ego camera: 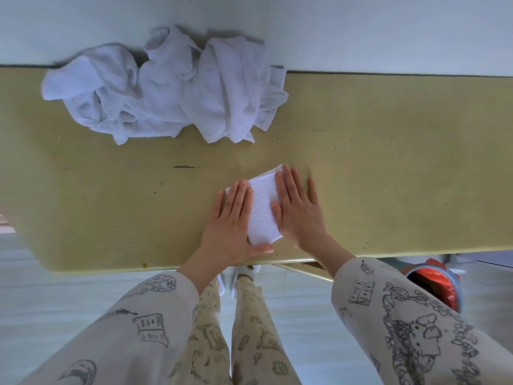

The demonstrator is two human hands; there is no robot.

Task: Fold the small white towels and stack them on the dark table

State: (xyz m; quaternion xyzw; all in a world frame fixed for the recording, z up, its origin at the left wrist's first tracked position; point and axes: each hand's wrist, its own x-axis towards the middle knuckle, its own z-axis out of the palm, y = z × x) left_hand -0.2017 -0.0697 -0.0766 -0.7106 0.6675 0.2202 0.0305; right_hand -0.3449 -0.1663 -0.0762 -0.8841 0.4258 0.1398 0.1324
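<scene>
**Both palms flat on a folded towel**

Small folded white terry towel, soft and nubbly, rectangular, lying near the 6 o'clock edge of the matte olive-yellow scuffed table. Left hand pressing flat on its left side, fingers straight and together, thumb stretched along the near edge. Right hand pressing flat on its right side, fingers straight, slightly spread. At 11 o'clock, well apart, a crumpled heap of white terry towels, wrinkled, touching the pale wall. Printed beige sleeves at 5 and 7 o'clock.

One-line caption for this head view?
Both hands, left and right, press flat on a folded white towel; unfolded pile waits behind.
</scene>
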